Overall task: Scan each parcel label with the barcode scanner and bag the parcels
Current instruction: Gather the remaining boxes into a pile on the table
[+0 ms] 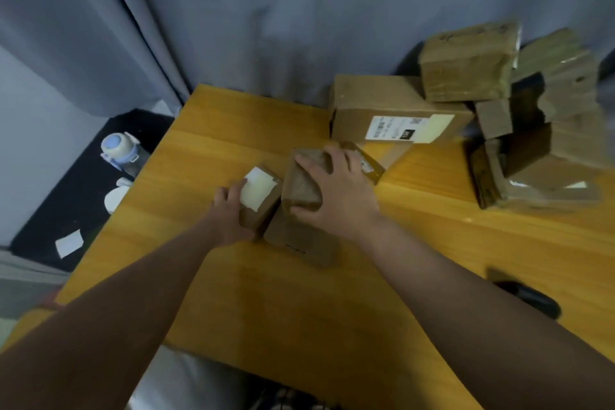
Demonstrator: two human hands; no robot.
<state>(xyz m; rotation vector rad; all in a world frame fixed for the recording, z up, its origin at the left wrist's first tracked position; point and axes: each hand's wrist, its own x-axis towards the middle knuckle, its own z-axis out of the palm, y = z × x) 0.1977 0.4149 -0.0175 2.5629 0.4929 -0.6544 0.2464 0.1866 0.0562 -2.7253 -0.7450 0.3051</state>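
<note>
- Your hands are both busy at the middle of the desk (432, 243). Your left hand (229, 210) curls round the near end of a small parcel (258, 200). Your right hand (336, 196) clamps over a wrapped parcel (304, 183), fingers hooked on its far end and thumb at its near end.
- The two parcels stand side by side, touching or nearly so, each with its long axis running away from you. A flat parcel (299, 243) lies under or just behind them.
- The relation that matters is this one: a dark object (529, 299), likely the scanner, lies on the desk to your right, just beyond your right forearm. Your right hand is the nearer one, so it probably has to let go first.
- The small parcel shows a white label (258, 188) facing up. It looks washed out, and no print can be read.
- The big box (382, 103) beyond your hands carries a printed label (396, 126) on the side facing you. It has what look like barcode bars and a dark square, all too blurred to read.
- More parcels sit in a heap (539, 143) at the far right of the desk, well apart from your hands.
- No brand name is legible anywhere, and no bag can be made out for certain.
</note>
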